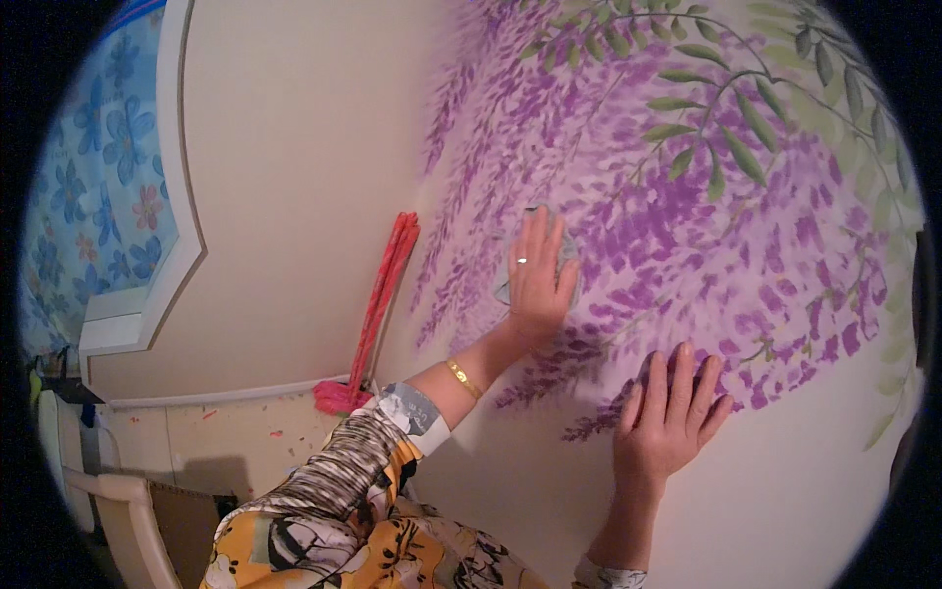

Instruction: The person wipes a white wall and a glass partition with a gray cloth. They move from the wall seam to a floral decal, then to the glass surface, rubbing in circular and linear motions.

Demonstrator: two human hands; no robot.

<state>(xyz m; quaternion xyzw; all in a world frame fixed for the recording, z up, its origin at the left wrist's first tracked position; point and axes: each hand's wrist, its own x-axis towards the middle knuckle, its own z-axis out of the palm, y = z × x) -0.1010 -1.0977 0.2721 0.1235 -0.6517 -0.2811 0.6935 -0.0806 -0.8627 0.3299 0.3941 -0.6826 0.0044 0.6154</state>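
Note:
My left hand (538,280) lies flat against a wall painted with hanging purple blossoms and green leaves (687,196). It presses a small grey cloth (566,252) onto the paint; the cloth shows only at the fingertips and at the hand's edges. A ring sits on one finger and a gold bangle on the wrist. My right hand (672,412) rests lower and to the right, palm on the wall with fingers spread, holding nothing. It touches the lower tips of the purple blossoms.
A red long-handled brush (378,304) leans upright in the wall corner, left of my left hand. Farther left is a white-framed panel with a blue flower pattern (98,177). A white chair frame (128,520) stands at the lower left.

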